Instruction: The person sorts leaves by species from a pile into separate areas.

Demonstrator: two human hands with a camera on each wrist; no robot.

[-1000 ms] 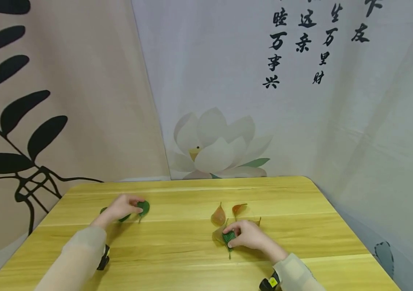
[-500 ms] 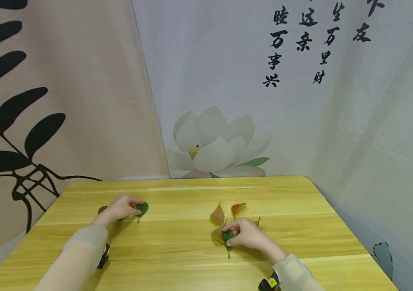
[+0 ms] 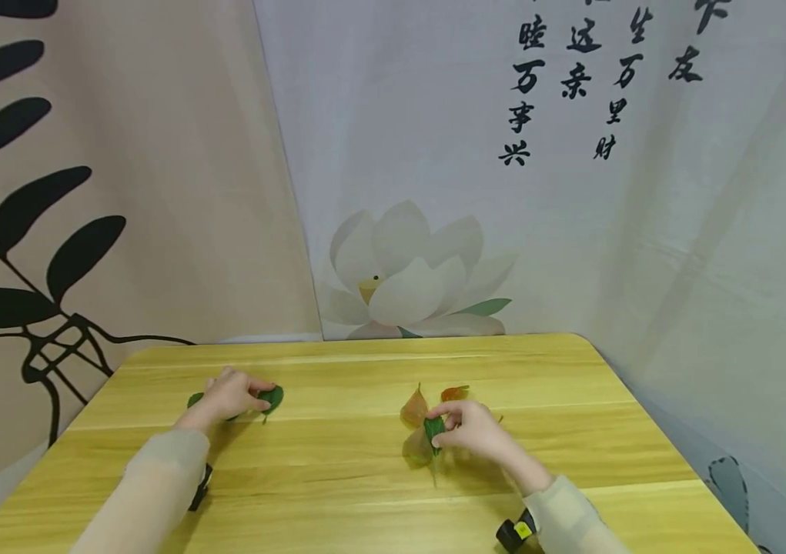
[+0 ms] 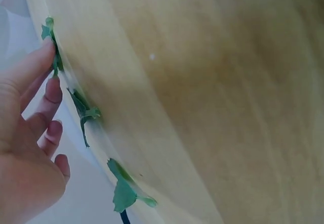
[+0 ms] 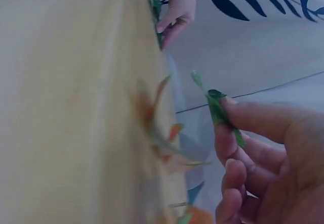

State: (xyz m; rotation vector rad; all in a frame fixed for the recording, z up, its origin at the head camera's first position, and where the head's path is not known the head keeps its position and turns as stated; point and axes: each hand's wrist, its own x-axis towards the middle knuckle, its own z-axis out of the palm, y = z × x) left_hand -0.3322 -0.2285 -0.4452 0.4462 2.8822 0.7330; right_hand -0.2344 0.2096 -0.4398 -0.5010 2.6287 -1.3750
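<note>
On the left part of the wooden table, my left hand (image 3: 229, 394) holds a green leaf (image 3: 272, 398) between thumb and forefinger, its stalk toward me. Two more green leaves, one curled (image 4: 83, 114) and one broader (image 4: 124, 193), lie beside that hand in the left wrist view. My right hand (image 3: 479, 431) pinches another green leaf (image 5: 218, 110) by thumb and fingertips, off the table in the right wrist view. Under and beyond it lie an orange-brown leaf (image 3: 415, 408), a redder leaf (image 3: 455, 393) and a yellowish leaf (image 3: 418, 448); the hand partly covers this group.
The wooden table (image 3: 337, 477) ends at a back edge against a hanging cloth (image 3: 420, 154) printed with a lotus, dark leaves and black characters. Bare wood lies between the two hands. A black camera device (image 3: 516, 531) sits at the right wrist.
My right hand has risen from the table and shifted slightly away from me with its green leaf, uncovering more of the yellowish leaf. The left hand stays nearly still.
</note>
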